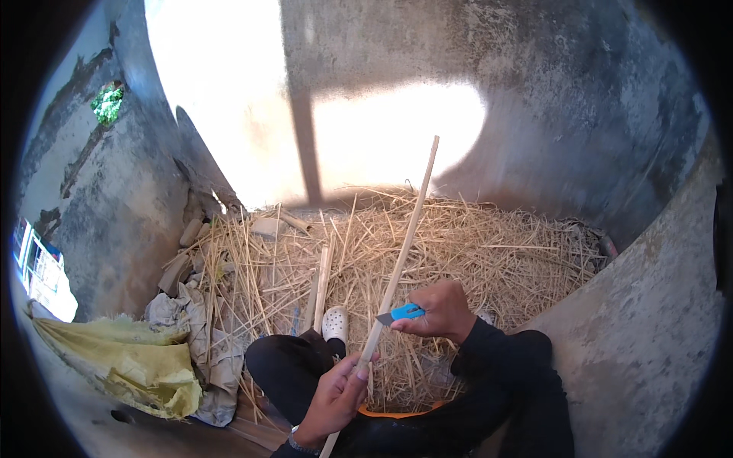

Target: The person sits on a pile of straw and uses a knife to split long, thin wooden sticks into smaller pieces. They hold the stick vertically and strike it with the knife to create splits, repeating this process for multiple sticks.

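A long, pale bamboo strip [407, 237] slants up and away from my lap, its far end raised toward the wall. My left hand [337, 397] is closed round its lower part, thumb along the strip. In my right hand [443, 311] is a blue utility knife [407, 311], gripped in a fist. The knife's dark blade lies against the strip's edge, a little above my left fingers. The strip's lowest end runs down past my left wrist and out of the picture.
Straw and thin shavings [489, 252] cover the floor ahead. Split bamboo pieces [323, 282] lie by my white clog [335, 324]. A yellow sack [126, 362] hangs at the left over crumpled cloth. Concrete walls [534, 107] enclose the far side and right.
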